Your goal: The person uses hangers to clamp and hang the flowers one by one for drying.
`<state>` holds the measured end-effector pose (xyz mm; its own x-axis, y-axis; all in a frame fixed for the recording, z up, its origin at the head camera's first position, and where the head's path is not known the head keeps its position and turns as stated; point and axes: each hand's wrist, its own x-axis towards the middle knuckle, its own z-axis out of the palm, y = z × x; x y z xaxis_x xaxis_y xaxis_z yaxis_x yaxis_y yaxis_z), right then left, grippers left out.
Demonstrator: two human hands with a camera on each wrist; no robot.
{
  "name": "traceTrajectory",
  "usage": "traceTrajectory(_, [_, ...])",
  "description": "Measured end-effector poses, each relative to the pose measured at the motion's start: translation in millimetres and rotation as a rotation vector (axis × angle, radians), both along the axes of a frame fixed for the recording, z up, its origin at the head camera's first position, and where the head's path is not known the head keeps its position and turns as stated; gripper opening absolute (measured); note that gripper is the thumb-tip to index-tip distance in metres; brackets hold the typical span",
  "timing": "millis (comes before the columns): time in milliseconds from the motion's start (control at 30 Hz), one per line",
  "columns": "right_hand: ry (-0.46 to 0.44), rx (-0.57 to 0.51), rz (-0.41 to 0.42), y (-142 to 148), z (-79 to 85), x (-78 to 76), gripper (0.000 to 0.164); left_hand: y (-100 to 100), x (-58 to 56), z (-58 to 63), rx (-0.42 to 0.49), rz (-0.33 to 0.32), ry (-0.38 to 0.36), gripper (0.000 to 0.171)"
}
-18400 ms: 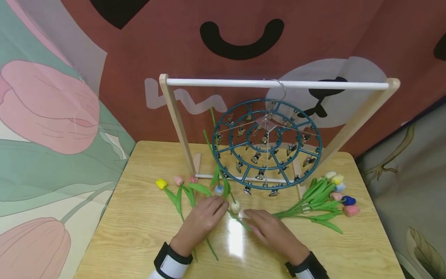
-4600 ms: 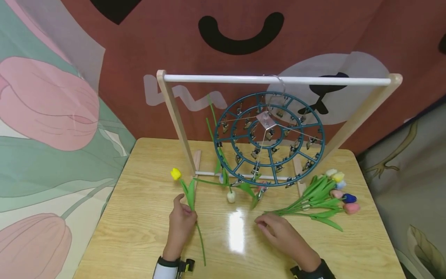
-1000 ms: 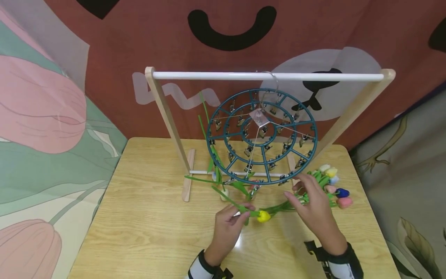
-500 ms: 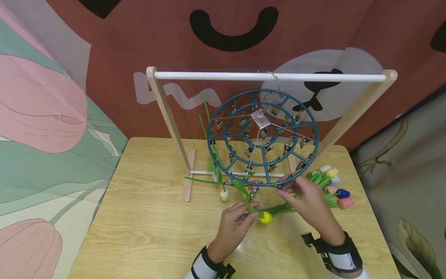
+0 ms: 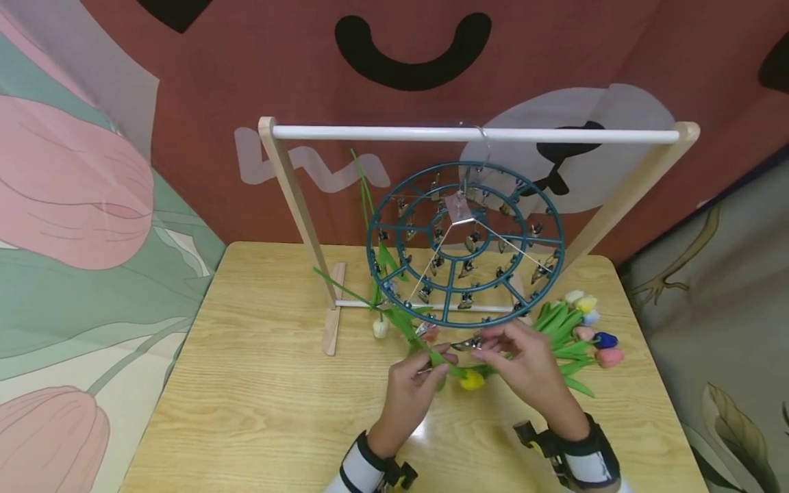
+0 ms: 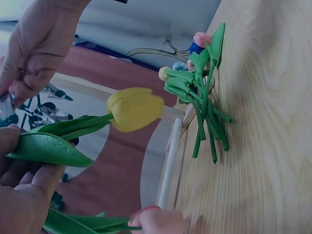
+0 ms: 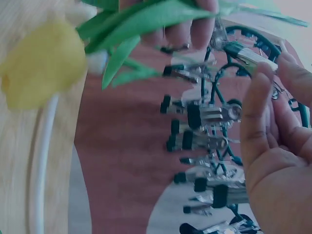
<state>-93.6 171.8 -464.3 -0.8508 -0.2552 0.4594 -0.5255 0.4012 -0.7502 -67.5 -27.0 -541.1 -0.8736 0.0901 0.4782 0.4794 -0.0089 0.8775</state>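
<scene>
My left hand (image 5: 409, 390) holds a yellow artificial tulip (image 5: 472, 380) by its stem and leaves, with the bloom pointing right and down. Just right of it, my right hand (image 5: 524, 359) pinches a metal clip (image 5: 468, 343) of the round blue-green clip hanger (image 5: 465, 324). In the right wrist view the clip (image 7: 253, 56) sits between thumb and fingers, close to the tulip's green leaves (image 7: 146, 24). A white tulip (image 5: 380, 329) and a pink tulip (image 5: 429, 333) hang head down from the hanger's left and front side.
A wooden rack with a white top bar (image 5: 382, 133) carries the hanger by its hook. Several mixed tulips (image 5: 564, 335) lie bunched on the table's right side. Many other clips (image 7: 214, 114) dangle from the rings.
Tulips lying at the table's left have been hung or picked up. My left hand has carried the yellow tulip rightward; my right hand has taken hold of a clip, and the hanger has turned slightly.
</scene>
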Motion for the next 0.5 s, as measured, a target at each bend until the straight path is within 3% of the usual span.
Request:
traceTrajectory(200, [0.026, -0.155, 0.051, -14, -3.2, 0.2, 0.034, -2, -4.0, -1.5, 0.074, -0.018, -0.105, 0.018])
traceTrajectory(300, [0.008, -0.225, 0.073, -20, -4.9, 0.0, 0.033, -2, -4.0, -1.0, 0.07, -0.004, -0.145, 0.02])
traceTrajectory(500, [-0.007, -0.27, 0.073, -30, -5.4, -4.8, 0.029, 0, -7.3, -2.2, 0.072, 0.004, -0.201, 0.02])
